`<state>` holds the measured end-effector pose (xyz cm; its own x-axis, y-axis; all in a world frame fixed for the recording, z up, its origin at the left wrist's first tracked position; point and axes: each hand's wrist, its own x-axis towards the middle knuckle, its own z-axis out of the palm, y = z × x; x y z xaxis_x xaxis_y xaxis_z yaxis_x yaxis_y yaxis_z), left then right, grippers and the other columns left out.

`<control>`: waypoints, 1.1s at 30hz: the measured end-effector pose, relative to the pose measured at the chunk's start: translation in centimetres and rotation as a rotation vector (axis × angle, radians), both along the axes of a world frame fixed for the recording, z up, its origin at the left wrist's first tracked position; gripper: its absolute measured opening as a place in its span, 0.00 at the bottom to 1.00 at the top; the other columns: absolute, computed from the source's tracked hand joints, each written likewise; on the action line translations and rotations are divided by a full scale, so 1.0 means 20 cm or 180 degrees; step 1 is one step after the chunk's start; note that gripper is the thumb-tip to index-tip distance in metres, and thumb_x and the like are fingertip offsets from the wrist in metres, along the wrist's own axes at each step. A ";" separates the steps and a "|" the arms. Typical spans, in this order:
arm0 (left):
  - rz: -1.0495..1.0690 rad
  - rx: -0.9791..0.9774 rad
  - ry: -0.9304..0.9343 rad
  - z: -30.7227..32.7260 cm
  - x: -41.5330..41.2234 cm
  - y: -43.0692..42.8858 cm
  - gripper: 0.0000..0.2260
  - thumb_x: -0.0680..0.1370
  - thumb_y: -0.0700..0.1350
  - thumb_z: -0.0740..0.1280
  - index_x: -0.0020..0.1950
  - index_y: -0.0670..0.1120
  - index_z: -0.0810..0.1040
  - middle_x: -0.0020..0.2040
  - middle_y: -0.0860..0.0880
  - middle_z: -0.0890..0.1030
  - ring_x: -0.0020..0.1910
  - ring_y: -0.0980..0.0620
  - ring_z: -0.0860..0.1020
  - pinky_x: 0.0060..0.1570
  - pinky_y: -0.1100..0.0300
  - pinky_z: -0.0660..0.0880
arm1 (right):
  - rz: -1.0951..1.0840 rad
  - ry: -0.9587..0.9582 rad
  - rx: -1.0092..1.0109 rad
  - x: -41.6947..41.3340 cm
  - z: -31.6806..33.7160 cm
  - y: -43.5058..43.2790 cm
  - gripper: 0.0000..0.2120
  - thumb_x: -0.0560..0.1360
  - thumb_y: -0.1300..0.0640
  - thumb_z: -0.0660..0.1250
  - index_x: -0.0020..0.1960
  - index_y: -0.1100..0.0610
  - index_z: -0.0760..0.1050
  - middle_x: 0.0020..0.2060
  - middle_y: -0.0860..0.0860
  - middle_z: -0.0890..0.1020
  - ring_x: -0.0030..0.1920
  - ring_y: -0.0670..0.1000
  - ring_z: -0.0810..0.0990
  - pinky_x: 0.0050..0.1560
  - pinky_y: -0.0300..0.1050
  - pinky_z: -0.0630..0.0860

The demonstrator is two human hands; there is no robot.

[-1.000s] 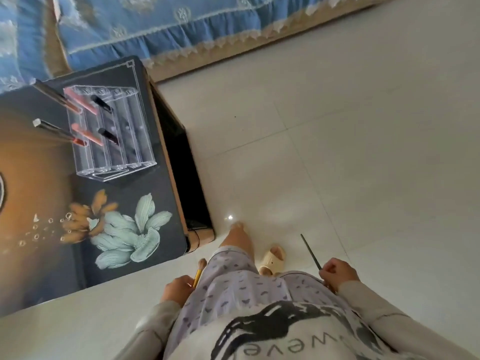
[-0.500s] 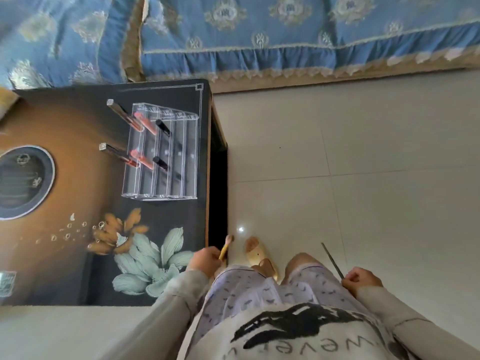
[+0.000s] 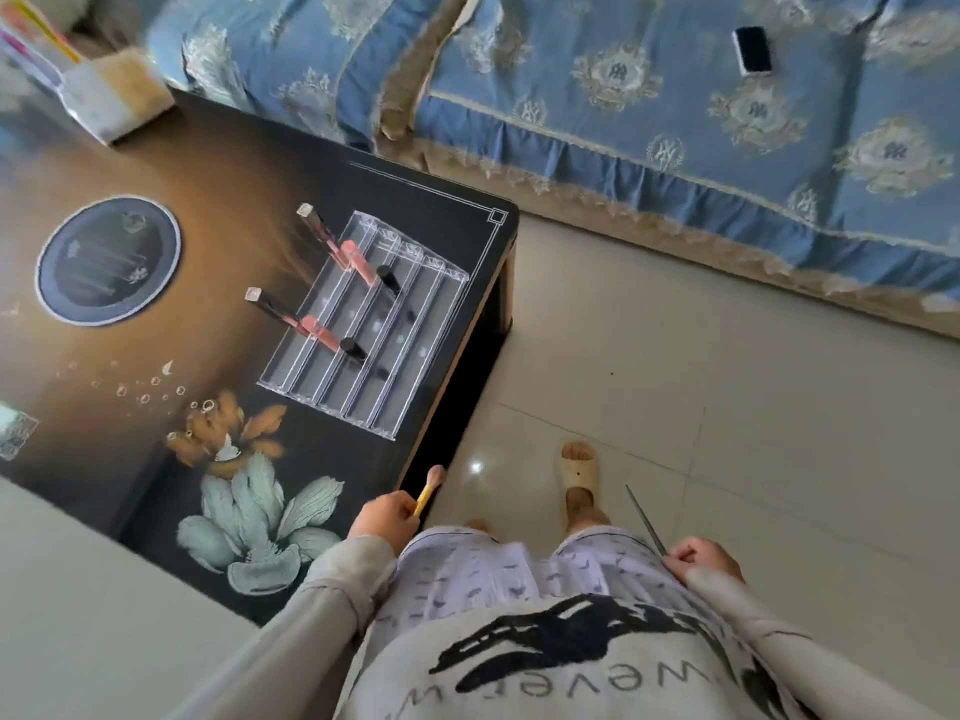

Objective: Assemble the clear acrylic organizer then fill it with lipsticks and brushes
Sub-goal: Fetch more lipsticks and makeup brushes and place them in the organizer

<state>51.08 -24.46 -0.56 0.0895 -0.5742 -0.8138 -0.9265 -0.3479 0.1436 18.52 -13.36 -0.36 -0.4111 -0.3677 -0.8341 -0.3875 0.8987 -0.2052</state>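
Head view: organizer (image 3: 423,335) stands assembled near the table (image 3: 208,304) corner. Lipsticks (image 3: 358,262) lean in its left rows; the right rows look unfilled. Left hand (image 3: 382,517) grips a yellow brush (image 3: 428,488), soft tip up. Right hand (image 3: 701,558) pinches a thin dark brush (image 3: 644,519). Hands are well apart, at my hips. Judgement: brushes light and stiff, so hold mid-handle. Acrylic is rigid and slick, and may slide on the glossy top.

Left hand (image 3: 382,514) gripping brush (image 3: 430,488), organizer (image 3: 363,324) on table (image 3: 234,174)
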 end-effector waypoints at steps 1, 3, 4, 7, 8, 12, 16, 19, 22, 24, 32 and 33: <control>0.0221 0.0071 -0.0032 0.00 -0.01 0.03 0.09 0.74 0.40 0.60 0.49 0.46 0.79 0.49 0.43 0.81 0.53 0.44 0.78 0.48 0.60 0.72 | 0.0141 0.0015 -0.0003 -0.07 0.00 -0.09 0.02 0.73 0.63 0.66 0.43 0.61 0.74 0.40 0.56 0.77 0.42 0.54 0.73 0.42 0.40 0.65; 0.0688 0.0159 -0.0092 0.00 -0.06 0.09 0.07 0.75 0.40 0.60 0.44 0.48 0.77 0.46 0.45 0.79 0.50 0.45 0.78 0.45 0.62 0.69 | 0.0390 0.0124 0.0015 -0.22 0.01 -0.26 0.05 0.72 0.65 0.66 0.39 0.60 0.72 0.40 0.57 0.77 0.42 0.54 0.73 0.43 0.40 0.66; 0.0896 0.0157 -0.0133 0.00 -0.09 0.12 0.06 0.75 0.41 0.60 0.42 0.49 0.76 0.43 0.46 0.78 0.47 0.45 0.77 0.43 0.63 0.68 | 0.0502 0.0205 0.0017 -0.30 0.01 -0.35 0.08 0.72 0.67 0.66 0.36 0.60 0.71 0.39 0.57 0.77 0.42 0.54 0.73 0.43 0.40 0.66; 0.1527 0.0121 -0.0192 0.01 -0.21 0.22 0.13 0.76 0.40 0.60 0.31 0.50 0.69 0.36 0.48 0.74 0.42 0.48 0.72 0.42 0.64 0.65 | 0.0974 0.0372 -0.0017 -0.47 0.03 -0.61 0.14 0.71 0.68 0.65 0.30 0.58 0.67 0.38 0.58 0.77 0.40 0.54 0.74 0.43 0.41 0.66; 0.1760 0.0135 -0.0132 0.01 -0.26 0.24 0.14 0.75 0.38 0.61 0.30 0.50 0.68 0.35 0.48 0.74 0.43 0.47 0.73 0.42 0.63 0.65 | 0.1170 0.0387 -0.0001 -0.52 0.03 -0.70 0.14 0.71 0.68 0.65 0.30 0.58 0.67 0.37 0.59 0.77 0.40 0.54 0.73 0.42 0.40 0.66; 0.2467 0.0237 0.0159 0.01 -0.44 0.34 0.06 0.76 0.39 0.62 0.39 0.46 0.74 0.42 0.42 0.76 0.43 0.44 0.73 0.46 0.60 0.67 | 0.1822 0.0375 -0.0029 -0.57 0.05 -1.04 0.15 0.72 0.68 0.65 0.29 0.58 0.66 0.37 0.57 0.76 0.41 0.54 0.73 0.40 0.40 0.64; 0.2943 0.0246 0.0150 -0.02 -0.51 0.37 0.12 0.76 0.43 0.63 0.33 0.50 0.68 0.32 0.48 0.70 0.36 0.49 0.66 0.41 0.63 0.62 | 0.2174 0.0343 -0.0171 -0.45 0.02 -1.29 0.17 0.72 0.67 0.65 0.28 0.55 0.65 0.37 0.58 0.76 0.41 0.53 0.74 0.41 0.41 0.66; 0.2947 0.0307 0.0189 -0.01 -0.50 0.32 0.04 0.76 0.42 0.62 0.41 0.48 0.72 0.39 0.46 0.73 0.41 0.49 0.69 0.43 0.64 0.64 | 0.2552 0.0313 -0.0128 -0.31 -0.01 -1.39 0.15 0.72 0.65 0.65 0.30 0.55 0.67 0.37 0.56 0.77 0.41 0.52 0.74 0.42 0.40 0.67; 0.2894 0.0288 0.0267 -0.03 -0.45 0.22 0.06 0.76 0.41 0.61 0.41 0.48 0.74 0.42 0.46 0.74 0.41 0.48 0.70 0.43 0.64 0.64 | 0.2816 0.0221 -0.0095 -0.17 -0.01 -1.47 0.10 0.72 0.64 0.66 0.34 0.57 0.69 0.37 0.55 0.77 0.40 0.51 0.73 0.42 0.37 0.64; 0.2922 0.0270 0.0266 -0.03 -0.41 0.13 0.06 0.76 0.41 0.62 0.40 0.48 0.75 0.43 0.43 0.77 0.44 0.45 0.74 0.43 0.65 0.64 | 0.2913 0.0186 -0.0154 -0.09 -0.02 -1.51 0.14 0.72 0.64 0.66 0.30 0.54 0.66 0.36 0.55 0.76 0.40 0.51 0.73 0.41 0.36 0.64; 0.2963 -0.0198 0.0085 0.01 -0.20 -0.21 0.09 0.75 0.39 0.62 0.51 0.43 0.80 0.52 0.41 0.82 0.53 0.44 0.78 0.44 0.61 0.69 | 0.3346 0.0023 -0.0230 0.09 -0.02 -1.68 0.18 0.71 0.67 0.66 0.28 0.53 0.64 0.34 0.56 0.76 0.40 0.50 0.74 0.42 0.37 0.64; 0.2976 -0.0229 0.0071 0.02 -0.19 -0.24 0.09 0.75 0.39 0.62 0.51 0.43 0.80 0.52 0.42 0.82 0.53 0.44 0.78 0.46 0.60 0.71 | 0.3394 0.0014 -0.0259 0.11 -0.02 -1.71 0.18 0.72 0.66 0.66 0.29 0.52 0.64 0.34 0.56 0.76 0.40 0.50 0.74 0.42 0.37 0.64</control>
<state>47.36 -29.18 -0.24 0.5250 -0.3262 -0.7861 -0.2720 -0.9395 0.2081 20.70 -47.50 -0.80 0.1524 -0.5935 -0.7903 -0.9661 0.0792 -0.2458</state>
